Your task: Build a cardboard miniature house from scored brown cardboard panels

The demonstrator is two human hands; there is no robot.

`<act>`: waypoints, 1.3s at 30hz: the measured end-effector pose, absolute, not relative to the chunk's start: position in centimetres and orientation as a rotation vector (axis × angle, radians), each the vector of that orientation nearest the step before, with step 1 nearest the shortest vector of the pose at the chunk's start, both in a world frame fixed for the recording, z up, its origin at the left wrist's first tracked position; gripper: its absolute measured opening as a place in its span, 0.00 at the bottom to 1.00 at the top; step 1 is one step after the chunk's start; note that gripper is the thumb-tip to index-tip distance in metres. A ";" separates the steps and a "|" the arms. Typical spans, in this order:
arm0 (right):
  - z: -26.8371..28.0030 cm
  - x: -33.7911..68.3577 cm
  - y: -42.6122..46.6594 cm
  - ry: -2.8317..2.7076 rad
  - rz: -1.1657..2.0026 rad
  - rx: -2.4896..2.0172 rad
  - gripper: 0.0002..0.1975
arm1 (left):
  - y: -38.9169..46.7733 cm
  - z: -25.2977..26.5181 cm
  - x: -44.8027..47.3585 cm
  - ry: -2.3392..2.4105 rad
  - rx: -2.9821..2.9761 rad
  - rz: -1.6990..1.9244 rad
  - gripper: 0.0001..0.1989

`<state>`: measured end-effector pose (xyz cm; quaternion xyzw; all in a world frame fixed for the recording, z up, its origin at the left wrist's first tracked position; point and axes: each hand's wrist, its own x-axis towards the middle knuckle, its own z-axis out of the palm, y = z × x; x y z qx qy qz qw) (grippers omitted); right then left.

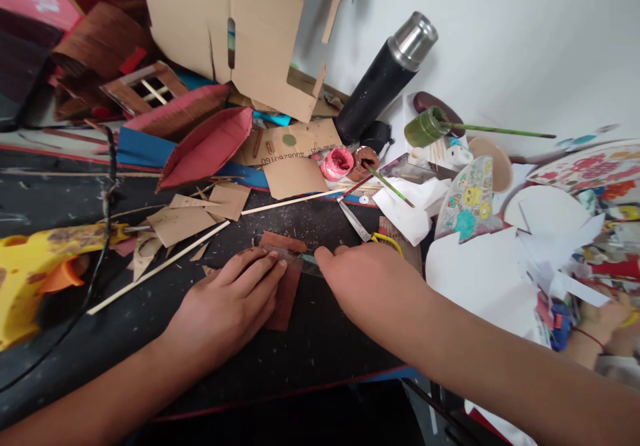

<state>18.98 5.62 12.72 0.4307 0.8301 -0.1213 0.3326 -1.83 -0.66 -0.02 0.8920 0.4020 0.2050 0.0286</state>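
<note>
My left hand [235, 296] lies with its fingers stretched out, pressing a clear plastic strip [313, 267], which looks like a ruler, onto a brown-painted piece of cardboard [286, 305]. A second brown strip [284, 241] shows just beyond the fingertips. My right hand [373, 279] is closed in a fist at the right end of the clear strip. From its fingers pokes a slim tool with a greenish tip [307, 258]; the rest is hidden inside the hand. Scissors with yellow handles [385, 239] lie just beyond my right hand.
A yellow glue gun [55, 266] with a black cord is at the left. Cardboard scraps [181, 223] and thin wooden sticks [165, 269] lie beyond my left hand. Open paint jars [337, 163] and a black thermos [377, 89] stand at the back. Another person's hand [607, 316] is at the far right.
</note>
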 end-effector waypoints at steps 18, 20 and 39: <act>12.6 19.6 5.4 2.201 -0.276 1.153 0.09 | -0.8 0.0 -1.6 1.251 2.760 0.618 0.19; 12.5 19.6 5.4 2.213 -0.270 1.141 0.09 | -0.8 0.0 -1.6 1.252 2.763 0.617 0.19; 10.6 22.8 3.4 2.266 -0.504 1.493 0.12 | -0.8 -0.6 -1.8 1.249 2.630 0.699 0.17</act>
